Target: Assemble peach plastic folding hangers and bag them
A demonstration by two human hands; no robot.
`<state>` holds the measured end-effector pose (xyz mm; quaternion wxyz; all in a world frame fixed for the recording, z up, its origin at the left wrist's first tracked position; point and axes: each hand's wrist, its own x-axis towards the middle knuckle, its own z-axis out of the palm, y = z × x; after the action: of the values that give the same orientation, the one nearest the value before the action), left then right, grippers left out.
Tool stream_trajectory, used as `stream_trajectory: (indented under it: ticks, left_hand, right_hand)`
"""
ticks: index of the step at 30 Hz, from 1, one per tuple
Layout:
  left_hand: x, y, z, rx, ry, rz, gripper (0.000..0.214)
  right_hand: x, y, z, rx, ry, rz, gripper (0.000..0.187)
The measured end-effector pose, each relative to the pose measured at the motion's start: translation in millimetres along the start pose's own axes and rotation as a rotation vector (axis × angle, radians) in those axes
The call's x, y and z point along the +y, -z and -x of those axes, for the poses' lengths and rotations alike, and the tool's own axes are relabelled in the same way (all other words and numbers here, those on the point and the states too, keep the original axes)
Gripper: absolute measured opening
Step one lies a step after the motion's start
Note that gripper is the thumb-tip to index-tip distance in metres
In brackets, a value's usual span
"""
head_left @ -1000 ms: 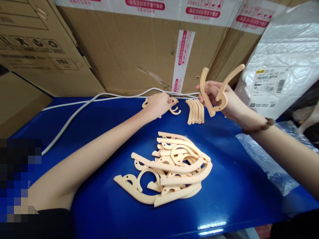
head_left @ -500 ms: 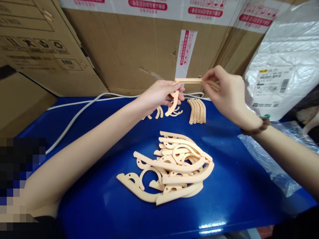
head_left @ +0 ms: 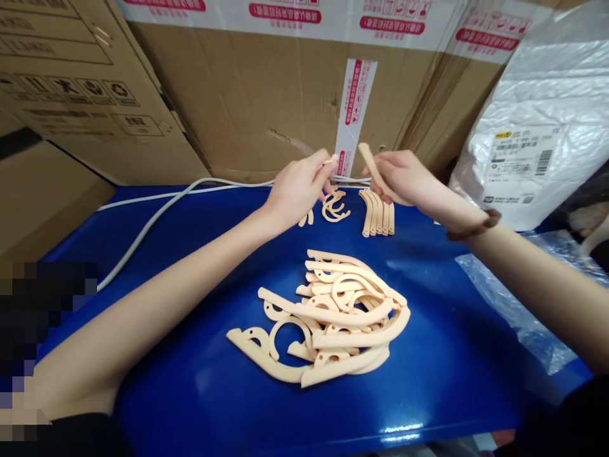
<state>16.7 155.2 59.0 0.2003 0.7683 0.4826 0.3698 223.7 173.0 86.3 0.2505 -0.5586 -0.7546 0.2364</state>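
Head view: right hand point(head_left: 404, 179) grip closed on a curved plastic strip point(head_left: 370, 164), held up at the far edge of the blue surface point(head_left: 190, 266), just above the sorted row point(head_left: 379, 212). Left hand point(head_left: 295, 189) pinches a small piece point(head_left: 329, 161), mostly hidden. Strip looks light, thin and stiff, probably snaps if bent; hold mid-length by the flat faces. Unsorted pile point(head_left: 333, 317) lies nearer

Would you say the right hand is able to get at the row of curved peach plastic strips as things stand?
Probably yes: the right hand hovers right beside the row of curved peach plastic strips, nothing between them, though it grips one peach plastic strip.
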Motion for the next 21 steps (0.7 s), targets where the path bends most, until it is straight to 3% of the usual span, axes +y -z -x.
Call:
stream_trajectory:
  ticks: [2,5,7,11,14,17,21]
  left_hand:
    - [-14.3,5.2,-3.0,-0.069,0.107,0.064,0.031]
    - [-34.5,11.9,-7.7,-0.161,0.317,0.154,0.024]
    - [-45.8,12.8,-9.1,-0.152,0.393,0.137,0.020]
    - [-60.8,8.3,-6.5,-0.049,0.286,-0.271,0.028]
    - [-63.6,4.6,2.9,0.000,0.167,-0.514,0.036]
    - [-59.2,1.1,20.8,0.017,0.141,-0.527,0.054]
    - [-50.8,-8.0,44.3,-0.091,0.197,-0.430,0.087]
  right_hand:
    - [15.5,11.0,0.6,0.107,0.030,-0.063,0.031]
    - [38.6,26.9,13.4,0.220,0.165,0.185,0.027]
    - [50.9,33.5,25.7,0.247,0.225,0.361,0.028]
    - [69.8,35.7,46.1,0.226,0.325,0.743,0.032]
    - [82.6,32.5,55.7,0.139,0.363,0.885,0.027]
    - [95.5,29.5,62.7,0.087,0.370,0.911,0.022]
    - [110.2,26.3,67.4,0.005,0.376,0.862,0.024]
